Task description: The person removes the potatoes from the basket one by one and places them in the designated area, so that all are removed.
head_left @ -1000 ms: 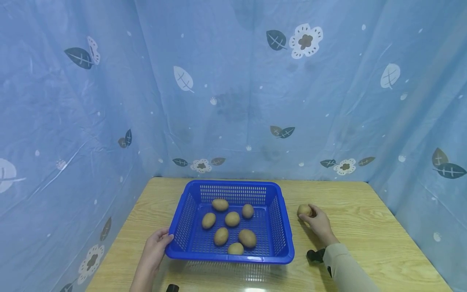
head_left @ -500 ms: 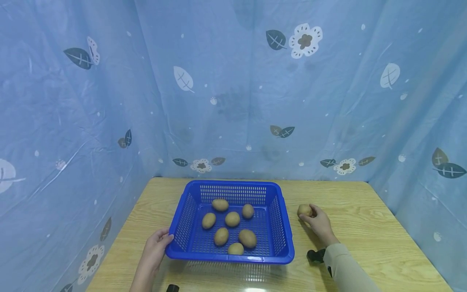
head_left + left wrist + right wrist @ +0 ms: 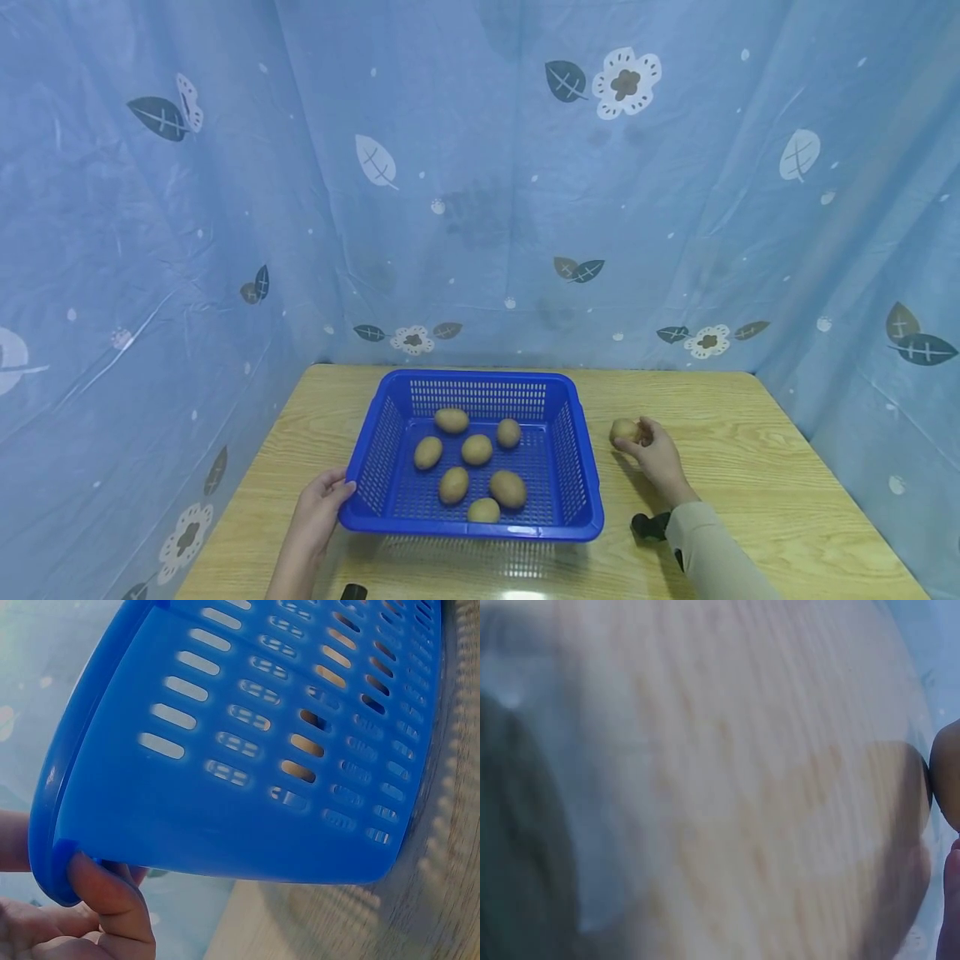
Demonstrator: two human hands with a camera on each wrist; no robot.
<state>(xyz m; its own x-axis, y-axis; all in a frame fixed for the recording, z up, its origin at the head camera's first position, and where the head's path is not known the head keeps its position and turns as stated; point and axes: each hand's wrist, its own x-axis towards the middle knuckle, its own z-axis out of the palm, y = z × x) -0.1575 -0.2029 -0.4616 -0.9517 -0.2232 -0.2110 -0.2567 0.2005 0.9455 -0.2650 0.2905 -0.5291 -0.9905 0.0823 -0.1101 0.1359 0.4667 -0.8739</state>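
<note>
A blue plastic basket (image 3: 472,532) with slotted walls stands in the middle of the table and holds several potatoes (image 3: 477,450). At its front left corner my left hand (image 3: 318,508) grips the rim; the left wrist view shows the thumb (image 3: 112,900) hooked over the blue edge beside the slotted wall (image 3: 187,817). To the right of the basket, my right hand (image 3: 660,465) holds a single potato (image 3: 623,431) between thumb and fingers, right at the tabletop. Only part of that potato (image 3: 948,776) and a fingertip (image 3: 951,892) enter the right wrist view.
The wood-grain table (image 3: 750,500) is enclosed by blue curtains (image 3: 480,208) with a leaf and flower print. A black wrist device (image 3: 649,527) sits by the right sleeve (image 3: 712,546), and another black piece (image 3: 354,592) shows near the left forearm.
</note>
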